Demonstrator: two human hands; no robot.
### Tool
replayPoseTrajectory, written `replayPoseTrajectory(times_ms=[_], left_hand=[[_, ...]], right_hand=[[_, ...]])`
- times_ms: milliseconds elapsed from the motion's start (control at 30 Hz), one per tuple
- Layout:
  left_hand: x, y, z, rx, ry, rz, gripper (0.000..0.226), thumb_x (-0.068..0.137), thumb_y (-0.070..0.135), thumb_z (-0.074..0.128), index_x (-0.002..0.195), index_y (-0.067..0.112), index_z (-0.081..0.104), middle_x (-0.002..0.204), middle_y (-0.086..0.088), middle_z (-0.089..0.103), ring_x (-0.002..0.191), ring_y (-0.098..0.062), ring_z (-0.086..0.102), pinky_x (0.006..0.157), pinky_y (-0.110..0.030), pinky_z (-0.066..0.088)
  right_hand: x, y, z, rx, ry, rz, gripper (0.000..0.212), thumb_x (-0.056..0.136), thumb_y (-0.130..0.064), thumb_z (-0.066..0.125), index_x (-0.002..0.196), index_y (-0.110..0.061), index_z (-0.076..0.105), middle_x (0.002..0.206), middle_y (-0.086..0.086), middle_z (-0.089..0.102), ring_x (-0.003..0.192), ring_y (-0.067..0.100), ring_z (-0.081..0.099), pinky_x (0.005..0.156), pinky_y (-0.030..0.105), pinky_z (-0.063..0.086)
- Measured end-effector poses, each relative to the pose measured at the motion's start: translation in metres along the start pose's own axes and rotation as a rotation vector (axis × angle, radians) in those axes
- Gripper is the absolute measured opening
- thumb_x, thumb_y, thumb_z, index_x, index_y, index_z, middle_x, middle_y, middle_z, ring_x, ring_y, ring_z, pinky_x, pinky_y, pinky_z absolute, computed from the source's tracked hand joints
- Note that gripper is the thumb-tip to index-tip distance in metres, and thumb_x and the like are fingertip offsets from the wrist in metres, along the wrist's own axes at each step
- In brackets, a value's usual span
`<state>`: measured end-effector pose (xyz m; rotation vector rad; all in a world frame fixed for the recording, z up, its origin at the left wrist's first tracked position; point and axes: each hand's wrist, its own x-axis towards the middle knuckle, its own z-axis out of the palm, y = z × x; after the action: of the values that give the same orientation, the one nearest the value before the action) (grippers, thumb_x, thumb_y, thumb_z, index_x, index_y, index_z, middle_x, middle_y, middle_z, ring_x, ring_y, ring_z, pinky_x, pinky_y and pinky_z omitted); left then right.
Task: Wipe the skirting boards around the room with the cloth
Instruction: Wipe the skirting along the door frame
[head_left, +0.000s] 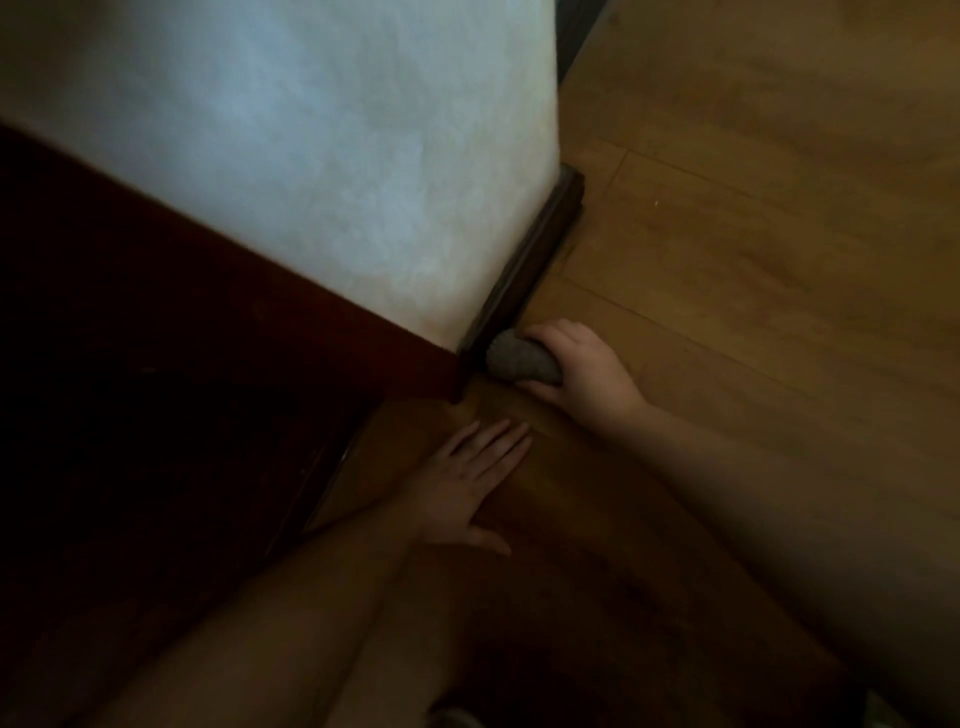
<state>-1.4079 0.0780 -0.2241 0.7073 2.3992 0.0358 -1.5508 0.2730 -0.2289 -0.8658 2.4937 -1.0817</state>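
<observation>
A dark wooden skirting board (535, 244) runs along the foot of a white wall, from the wall's outer corner down to a dark red cabinet. My right hand (576, 366) grips a bunched grey cloth (522, 359) and holds it against the near end of the skirting board, where it meets the cabinet. My left hand (470, 483) lies flat on the wooden floor just below, fingers straight and pointing toward the corner.
The white wall (322, 156) fills the upper left. A dark red wooden cabinet (156, 353) stands at the left, its side against the wall. Light wooden floor (753, 234) spreads to the right. My bare knee (291, 634) is at the bottom.
</observation>
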Motion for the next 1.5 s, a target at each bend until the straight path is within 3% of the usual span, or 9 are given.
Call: replayPoseTrajectory(times_ms=[167,467,633,700,833,1000,1100,1267,1500], left_hand=[[-0.002,0.001,-0.003,0.024,-0.016,-0.003,0.122,0.076,0.092,0.034,0.157,0.013,-0.012,0.164,0.001,-0.019,0.151,-0.018,-0.018,0.119,-0.038,-0.017],[0.0,0.0,0.004,-0.005,0.023,0.018,0.123,0.076,0.091,0.037,0.154,0.019,-0.025,0.161,0.005,-0.032,0.148,-0.015,-0.027,0.117,-0.036,-0.022],[0.002,-0.001,0.002,0.004,0.03,0.024,0.122,0.076,0.091,0.036,0.152,0.02,-0.029,0.157,0.005,-0.04,0.144,-0.013,-0.035,0.112,-0.034,-0.03],[0.002,-0.001,0.0,0.008,0.024,0.023,0.122,0.077,0.09,0.036,0.151,0.02,-0.031,0.156,0.005,-0.042,0.144,-0.013,-0.036,0.112,-0.034,-0.031],[0.001,0.001,-0.003,0.005,0.005,0.026,0.121,0.079,0.089,0.038,0.149,0.021,-0.033,0.153,0.006,-0.045,0.142,-0.012,-0.04,0.11,-0.033,-0.032],[-0.001,0.001,-0.004,0.001,0.007,0.015,0.121,0.078,0.09,0.037,0.151,0.021,-0.031,0.154,0.007,-0.044,0.143,-0.013,-0.037,0.112,-0.034,-0.03],[0.001,0.0,-0.004,0.013,-0.02,0.025,0.12,0.079,0.09,0.035,0.146,0.022,-0.038,0.15,0.007,-0.049,0.14,-0.012,-0.042,0.11,-0.033,-0.033],[0.0,0.0,-0.005,-0.004,-0.019,0.023,0.12,0.079,0.089,0.035,0.146,0.022,-0.038,0.15,0.008,-0.048,0.14,-0.012,-0.041,0.113,-0.035,-0.029],[0.0,0.0,0.0,0.004,0.044,0.019,0.12,0.077,0.09,0.036,0.154,0.018,-0.022,0.162,0.004,-0.024,0.15,-0.018,-0.02,0.12,-0.039,-0.014]], right_hand=[[0.006,-0.008,-0.004,-0.042,0.008,0.053,0.049,0.077,-0.021,0.08,0.119,-0.008,0.062,0.106,0.013,0.061,0.1,0.033,0.055,0.086,0.031,0.036],[0.033,0.003,-0.034,-0.127,-0.069,0.121,0.049,0.079,-0.023,0.078,0.122,-0.012,0.058,0.117,0.011,0.06,0.112,0.029,0.054,0.094,0.034,0.04],[0.085,0.037,-0.102,-0.063,0.225,0.51,0.047,0.083,-0.025,0.074,0.124,-0.015,0.053,0.125,0.006,0.057,0.117,0.024,0.055,0.1,0.037,0.045],[0.104,0.041,-0.134,-0.098,0.272,0.565,0.048,0.084,-0.029,0.073,0.125,-0.014,0.052,0.127,0.007,0.056,0.118,0.024,0.055,0.101,0.038,0.047],[0.109,0.029,-0.152,-0.116,0.224,0.427,0.053,0.083,-0.031,0.075,0.128,-0.016,0.051,0.129,0.006,0.056,0.119,0.022,0.054,0.1,0.036,0.047],[0.057,0.023,-0.111,0.067,0.305,0.451,0.057,0.084,-0.035,0.076,0.131,-0.018,0.049,0.128,0.002,0.057,0.115,0.015,0.054,0.095,0.027,0.044],[0.016,0.014,-0.079,0.041,0.165,0.295,0.054,0.084,-0.036,0.075,0.129,-0.016,0.053,0.124,0.003,0.057,0.108,0.007,0.048,0.09,0.022,0.038],[-0.004,-0.017,-0.035,0.057,0.085,0.056,0.047,0.083,-0.035,0.077,0.121,-0.013,0.062,0.115,0.008,0.06,0.107,0.02,0.056,0.09,0.019,0.037],[0.007,-0.038,-0.024,0.095,0.142,0.04,0.045,0.08,-0.025,0.078,0.119,-0.008,0.062,0.113,0.012,0.058,0.105,0.026,0.057,0.088,0.021,0.037]])
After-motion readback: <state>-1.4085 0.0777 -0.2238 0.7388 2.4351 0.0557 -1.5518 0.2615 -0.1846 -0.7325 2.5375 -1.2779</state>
